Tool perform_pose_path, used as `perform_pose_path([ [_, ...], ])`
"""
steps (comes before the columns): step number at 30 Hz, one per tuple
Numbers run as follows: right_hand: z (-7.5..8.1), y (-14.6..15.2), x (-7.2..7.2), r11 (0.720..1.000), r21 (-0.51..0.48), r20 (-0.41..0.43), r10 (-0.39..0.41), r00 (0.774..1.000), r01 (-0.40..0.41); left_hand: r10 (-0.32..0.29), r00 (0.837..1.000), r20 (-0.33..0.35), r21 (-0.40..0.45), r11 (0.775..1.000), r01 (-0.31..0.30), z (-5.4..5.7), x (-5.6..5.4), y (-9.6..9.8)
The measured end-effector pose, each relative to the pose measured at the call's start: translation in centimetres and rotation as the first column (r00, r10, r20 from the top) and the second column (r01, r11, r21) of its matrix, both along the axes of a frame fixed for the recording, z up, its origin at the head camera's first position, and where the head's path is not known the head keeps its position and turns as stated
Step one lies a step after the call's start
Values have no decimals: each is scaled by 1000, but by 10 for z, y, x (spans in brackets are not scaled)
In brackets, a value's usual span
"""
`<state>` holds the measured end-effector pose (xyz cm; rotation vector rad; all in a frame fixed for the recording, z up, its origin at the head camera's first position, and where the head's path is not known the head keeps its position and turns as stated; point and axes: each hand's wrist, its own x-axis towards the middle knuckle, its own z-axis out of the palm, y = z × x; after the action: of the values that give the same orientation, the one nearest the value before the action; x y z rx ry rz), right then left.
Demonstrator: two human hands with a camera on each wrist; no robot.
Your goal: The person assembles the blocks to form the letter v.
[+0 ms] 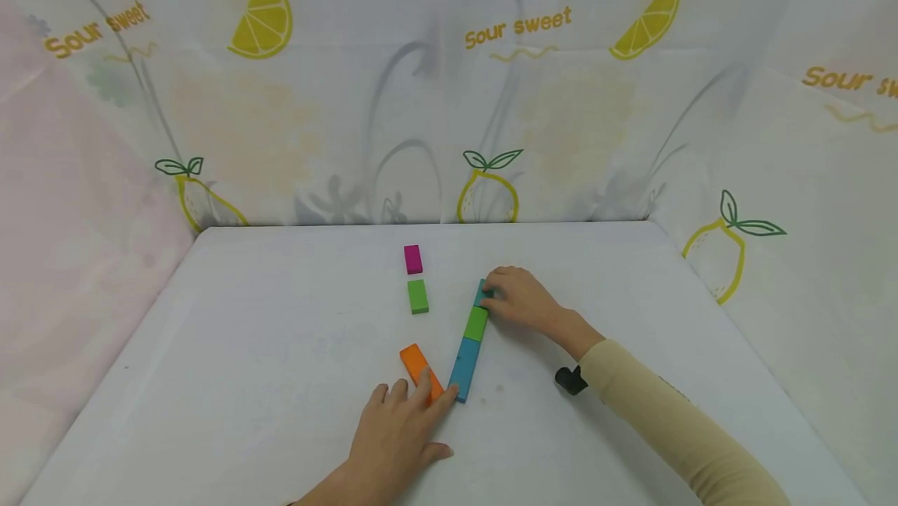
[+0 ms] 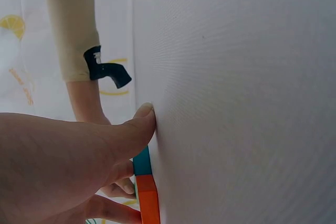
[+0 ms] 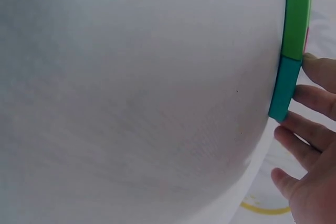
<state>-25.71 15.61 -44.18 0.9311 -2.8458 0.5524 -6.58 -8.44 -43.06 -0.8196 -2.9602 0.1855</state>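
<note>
Three blocks stand end to end in a slanting row: a short blue block (image 1: 480,295) at the far end, a green block (image 1: 475,324), and a longer blue block (image 1: 464,369) nearest me. My right hand (image 1: 522,299) holds the short blue block with thumb and fingertips, seen at its top and end in the right wrist view. Beside the row's near end lies an orange block (image 1: 415,362), tilted so its near end comes close to the long blue one. My left hand (image 1: 396,436) has its fingers extended, with fingertips on the orange block and at the long blue block's near end.
Left of the row, a second green block (image 1: 418,297) and a magenta block (image 1: 413,260) lie with a small gap between them. The white tabletop (image 1: 245,350) meets a lemon-printed cloth (image 1: 316,100) at the back. A black mount (image 1: 571,380) sticks out at the right wrist.
</note>
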Motion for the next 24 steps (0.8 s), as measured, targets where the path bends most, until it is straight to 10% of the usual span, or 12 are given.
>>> perform_pose_path([
  [24,-1,-1,4,999,-36,15,-14,1000,14,-7,1000,9,0,1000,7,0,-1,-1],
])
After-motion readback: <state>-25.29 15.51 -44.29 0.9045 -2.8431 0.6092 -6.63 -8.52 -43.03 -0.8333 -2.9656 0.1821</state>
